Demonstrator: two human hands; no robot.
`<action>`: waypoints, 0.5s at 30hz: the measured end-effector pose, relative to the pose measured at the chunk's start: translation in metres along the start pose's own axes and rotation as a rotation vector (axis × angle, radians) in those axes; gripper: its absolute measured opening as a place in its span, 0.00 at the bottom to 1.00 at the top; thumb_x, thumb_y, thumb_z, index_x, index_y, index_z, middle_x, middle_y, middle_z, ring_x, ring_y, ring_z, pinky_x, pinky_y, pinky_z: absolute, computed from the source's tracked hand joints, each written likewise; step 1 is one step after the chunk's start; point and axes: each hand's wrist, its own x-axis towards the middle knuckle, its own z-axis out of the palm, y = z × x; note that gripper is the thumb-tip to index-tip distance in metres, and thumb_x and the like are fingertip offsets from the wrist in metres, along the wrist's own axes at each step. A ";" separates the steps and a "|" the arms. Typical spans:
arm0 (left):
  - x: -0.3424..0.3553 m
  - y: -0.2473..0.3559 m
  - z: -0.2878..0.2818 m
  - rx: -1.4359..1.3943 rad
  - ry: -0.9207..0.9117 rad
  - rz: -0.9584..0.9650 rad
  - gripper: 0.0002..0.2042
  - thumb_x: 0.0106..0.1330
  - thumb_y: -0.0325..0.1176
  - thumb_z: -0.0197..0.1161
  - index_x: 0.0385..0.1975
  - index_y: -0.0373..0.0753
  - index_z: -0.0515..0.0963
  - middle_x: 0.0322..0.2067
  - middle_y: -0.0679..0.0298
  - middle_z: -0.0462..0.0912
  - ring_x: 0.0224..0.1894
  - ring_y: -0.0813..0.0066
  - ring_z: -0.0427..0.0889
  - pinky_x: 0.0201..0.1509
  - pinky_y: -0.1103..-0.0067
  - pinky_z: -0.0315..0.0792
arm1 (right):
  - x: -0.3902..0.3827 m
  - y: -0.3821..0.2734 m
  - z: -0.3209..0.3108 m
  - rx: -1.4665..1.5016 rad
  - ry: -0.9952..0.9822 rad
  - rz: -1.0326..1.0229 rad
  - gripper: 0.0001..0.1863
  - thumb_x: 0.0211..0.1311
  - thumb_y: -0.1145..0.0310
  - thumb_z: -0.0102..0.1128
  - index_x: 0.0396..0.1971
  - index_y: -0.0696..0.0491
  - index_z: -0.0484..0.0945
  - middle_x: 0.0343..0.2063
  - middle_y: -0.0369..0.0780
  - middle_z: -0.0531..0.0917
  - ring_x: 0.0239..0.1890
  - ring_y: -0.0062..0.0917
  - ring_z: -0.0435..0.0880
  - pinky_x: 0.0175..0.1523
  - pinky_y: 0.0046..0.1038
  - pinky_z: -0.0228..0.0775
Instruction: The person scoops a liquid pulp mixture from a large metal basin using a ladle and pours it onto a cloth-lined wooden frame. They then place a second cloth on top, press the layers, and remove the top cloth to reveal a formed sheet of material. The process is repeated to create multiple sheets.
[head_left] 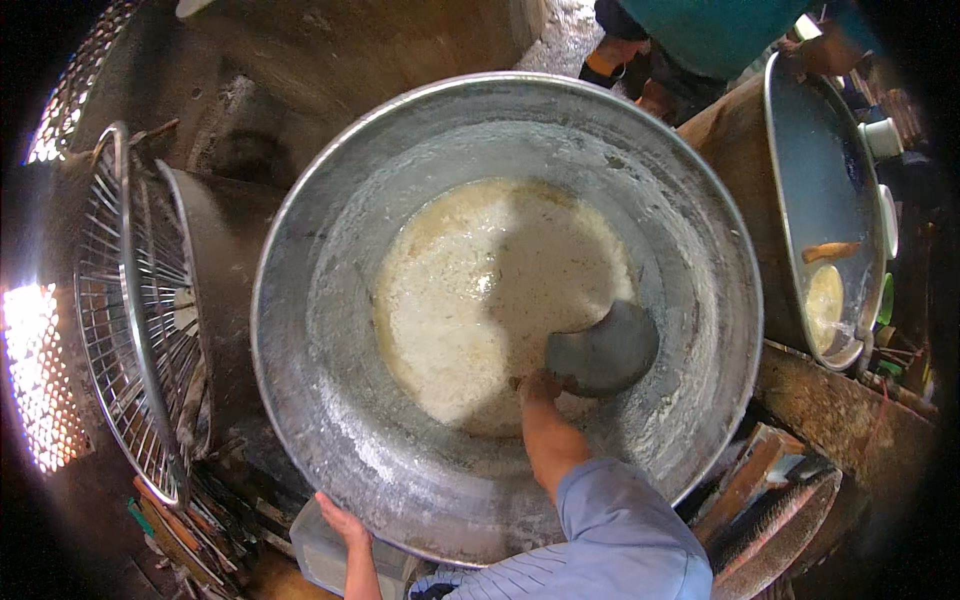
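Note:
A large metal pot [700,300] holds creamy, pale, lumpy liquid [450,300], partly shaded, with white residue round the inner wall. My right hand [540,393] reaches into it, closed on a dark, round, shallow scoop [605,350] that rests in the liquid at the right; some fingers are hidden. My left hand [343,522] is at the pot's lower-left rim, its fingers extended and touching the metal.
A wire basket [125,310] stands at the left. A wide pan [820,180] with yellowish liquid and a brown piece is at the right. Another person [620,50] is partly visible at the top. Wood pieces and a pale container [320,555] lie below.

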 end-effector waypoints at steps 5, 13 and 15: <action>0.002 -0.009 -0.001 0.045 0.124 -0.018 0.33 0.68 0.55 0.40 0.61 0.31 0.56 0.61 0.57 0.59 0.61 0.64 0.61 0.66 0.73 0.51 | 0.054 -0.061 0.029 -0.041 -0.482 -0.062 0.14 0.60 0.68 0.52 0.42 0.59 0.68 0.19 0.41 0.72 0.15 0.28 0.71 0.19 0.32 0.63; -0.006 0.008 -0.006 -0.022 -0.045 -0.031 0.33 0.68 0.56 0.41 0.60 0.31 0.57 0.59 0.58 0.62 0.58 0.65 0.63 0.63 0.73 0.54 | 0.096 -0.112 0.011 -0.353 -0.946 -0.306 0.10 0.60 0.67 0.55 0.28 0.56 0.66 0.15 0.38 0.70 0.11 0.25 0.68 0.16 0.29 0.60; -0.013 0.014 0.000 0.090 -0.005 0.021 0.32 0.68 0.56 0.41 0.58 0.30 0.60 0.58 0.57 0.64 0.57 0.64 0.65 0.62 0.73 0.56 | 0.087 -0.112 -0.002 -0.444 -1.004 -0.386 0.08 0.58 0.70 0.57 0.28 0.56 0.68 0.15 0.38 0.70 0.11 0.24 0.69 0.15 0.28 0.62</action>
